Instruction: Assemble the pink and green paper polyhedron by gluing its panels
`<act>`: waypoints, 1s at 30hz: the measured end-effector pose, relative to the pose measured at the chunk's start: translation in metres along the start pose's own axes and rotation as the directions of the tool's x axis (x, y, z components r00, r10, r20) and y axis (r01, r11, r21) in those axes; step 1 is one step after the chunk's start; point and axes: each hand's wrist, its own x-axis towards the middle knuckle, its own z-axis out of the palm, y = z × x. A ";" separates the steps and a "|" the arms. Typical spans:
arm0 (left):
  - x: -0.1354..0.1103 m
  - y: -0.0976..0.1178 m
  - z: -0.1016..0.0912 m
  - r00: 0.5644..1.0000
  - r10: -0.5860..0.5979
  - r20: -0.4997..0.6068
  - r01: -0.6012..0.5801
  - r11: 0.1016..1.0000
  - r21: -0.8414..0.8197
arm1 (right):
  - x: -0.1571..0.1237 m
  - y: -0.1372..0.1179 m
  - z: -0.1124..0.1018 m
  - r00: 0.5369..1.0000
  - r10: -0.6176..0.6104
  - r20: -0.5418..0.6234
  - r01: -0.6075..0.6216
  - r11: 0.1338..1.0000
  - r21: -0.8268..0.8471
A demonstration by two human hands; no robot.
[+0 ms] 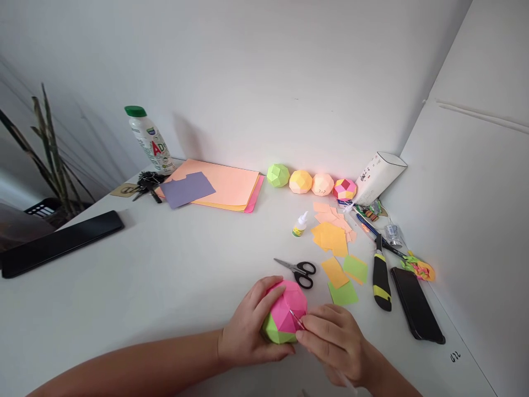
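A faceted paper ball (291, 300), pink on top and green below, rests in my left hand (252, 325), whose fingers wrap its left side and top. My right hand (334, 342) is closed on a thin tool (295, 316) with a slim metallic tip; its pale rear end pokes out below the hand. That tip touches the ball's pink face or lies just over it; I cannot tell which. Just behind the ball lie black-handled scissors (303, 271). Green paper squares (343, 293) and orange paper pieces (333, 237) are beyond my right hand.
A small glue bottle (300, 225) stands mid-table. Against the wall sit several paper balls (300, 181), a white carton (380, 176) and stacked paper sheets (223, 184). A utility knife (381, 278) and phone (417, 306) lie right; a bottle (151, 140) and black case (61, 242) are left.
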 end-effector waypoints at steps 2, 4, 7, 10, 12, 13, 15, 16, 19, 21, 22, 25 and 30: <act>0.000 0.000 0.000 1.000 0.012 0.005 -0.012 1.000 0.010 | 0.002 -0.002 -0.001 1.000 0.022 -0.009 -0.022 1.000 0.017; 0.000 0.000 0.001 0.999 0.045 0.004 -0.045 0.999 0.028 | 0.004 -0.005 -0.004 0.998 0.060 0.002 -0.061 0.997 0.039; -0.001 -0.001 0.002 0.995 0.099 -0.003 -0.098 0.993 0.070 | 0.006 -0.010 -0.006 0.994 0.107 0.009 -0.107 0.993 0.047; -0.002 -0.003 0.004 0.992 0.129 -0.004 -0.128 0.986 0.110 | 0.007 -0.014 -0.008 0.994 0.106 0.027 -0.107 0.994 0.033; -0.001 -0.003 0.005 0.989 0.150 -0.006 -0.148 0.980 0.132 | 0.008 -0.014 -0.009 0.994 0.086 0.061 -0.087 0.996 0.020; -0.001 -0.003 0.005 0.987 0.159 -0.010 -0.156 0.978 0.142 | 0.008 -0.014 -0.011 0.994 0.078 0.080 -0.079 0.997 0.015; -0.001 -0.002 0.005 0.985 0.172 -0.016 -0.168 0.973 0.158 | 0.009 -0.014 -0.013 0.988 0.078 0.136 -0.080 0.997 0.012; -0.001 -0.002 0.005 0.984 0.177 -0.019 -0.171 0.972 0.163 | 0.009 -0.014 -0.015 0.983 0.084 0.165 -0.087 0.996 0.014; 0.000 -0.002 0.005 0.983 0.181 -0.026 -0.175 0.971 0.161 | 0.009 -0.015 -0.018 0.968 0.113 0.223 -0.119 0.993 0.014; 0.000 -0.002 0.005 0.983 0.181 -0.022 -0.175 0.972 0.156 | 0.009 -0.014 -0.018 0.967 0.111 0.230 -0.116 0.993 0.007; 0.000 -0.003 0.004 0.984 0.176 -0.019 -0.171 0.973 0.154 | 0.008 -0.014 -0.017 0.968 0.102 0.231 -0.105 0.994 0.000; 0.000 -0.003 0.004 0.988 0.152 0.000 -0.151 0.978 0.144 | 0.008 -0.014 -0.015 0.973 0.071 0.218 -0.065 0.997 -0.031; 0.000 -0.002 0.003 0.990 0.144 0.016 -0.144 0.983 0.113 | 0.012 -0.014 -0.018 0.972 0.047 0.230 -0.045 0.999 -0.018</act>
